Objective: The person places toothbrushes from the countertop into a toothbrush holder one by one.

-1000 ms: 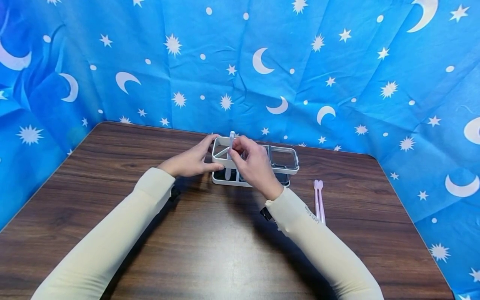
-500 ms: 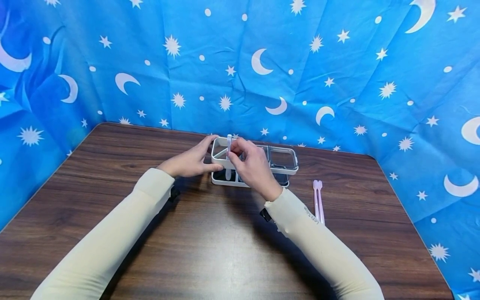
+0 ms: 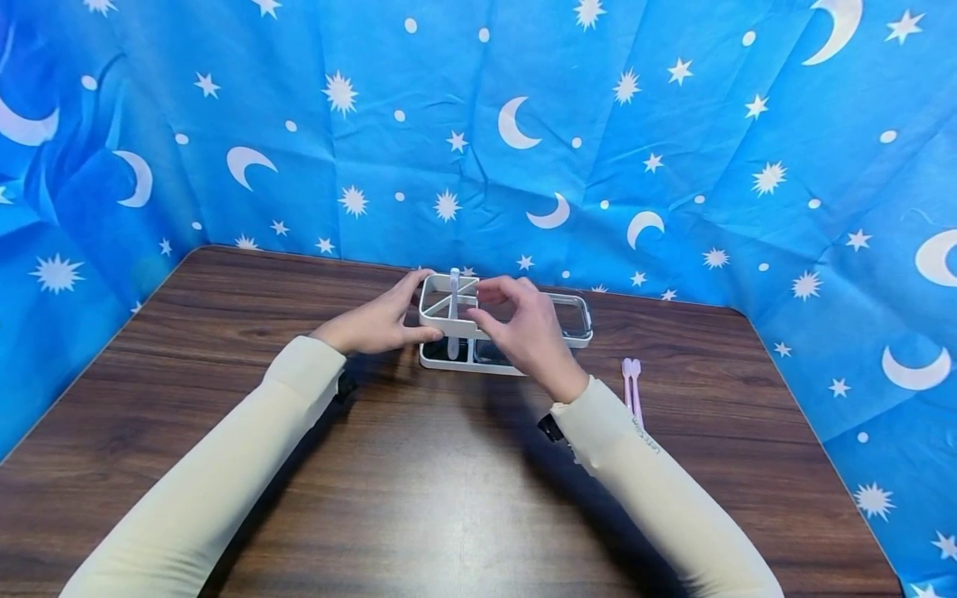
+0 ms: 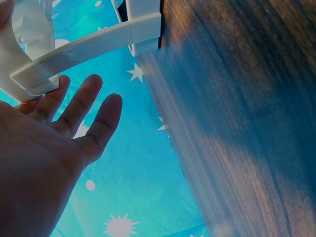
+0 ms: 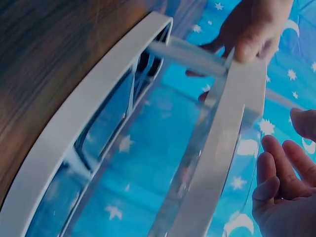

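Observation:
A white two-level holder (image 3: 467, 329) with divided openings on top and a dark-floored base stands near the table's back edge. My left hand (image 3: 374, 325) grips its left end, thumb on the front of the upper frame and fingers behind. In the right wrist view that thumb presses the white upper frame (image 5: 227, 123). A slim pale stick (image 3: 453, 286) with a wider lower end stands upright in a left opening, reaching down to the base. Just right of it, my right hand (image 3: 529, 328) hovers with loosely bent fingers, holding nothing and hiding part of the holder's middle.
Two pink sticks with wider tips (image 3: 632, 386) lie side by side on the table, right of the holder, their near ends behind my right sleeve. The dark wood table (image 3: 419, 498) runs back to a blue curtain (image 3: 419, 149) with moons and stars.
My right hand has let go of the pale stick and moved a little right. The stick sank slightly and stays upright in the holder. My left hand keeps its place.

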